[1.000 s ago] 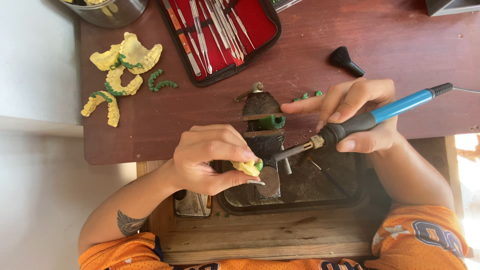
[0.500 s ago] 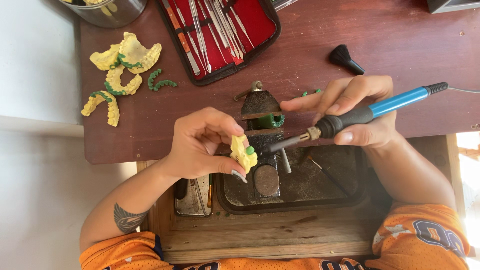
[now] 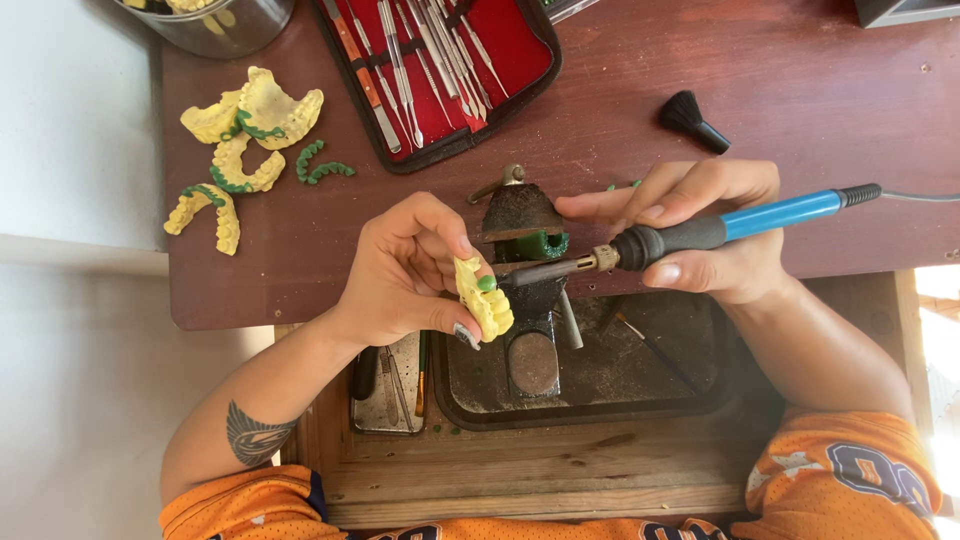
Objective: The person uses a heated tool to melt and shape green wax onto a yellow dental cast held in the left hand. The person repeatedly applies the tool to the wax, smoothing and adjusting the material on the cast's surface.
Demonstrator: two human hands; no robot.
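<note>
Yellow plaster, cast as a small dental model point(image 3: 484, 298), sits pinched in the left hand point(image 3: 405, 275), just left of the small burner stand point(image 3: 522, 215) at the near edge of the counter point(image 3: 800, 110); thumb below and fingers point(image 3: 440, 225) curled over the top turn its toothed face toward the tool, so the green wax dab on it stays reachable; the right hand point(image 3: 710, 235), right of the stand, grips the blue-handled wax iron point(image 3: 700, 232) like a pen, fingers closed round the dark grip, which suits fine control of the tip; that tip touches the green dab; both hands hover over the dark tray point(image 3: 680, 370) below the stand, seemingly so drips land there; far left of the stand lie more yellow casts point(image 3: 240, 140) with green wax rims; above it an open red instrument case point(image 3: 450, 60); up right of it a small black brush point(image 3: 693, 120).
</note>
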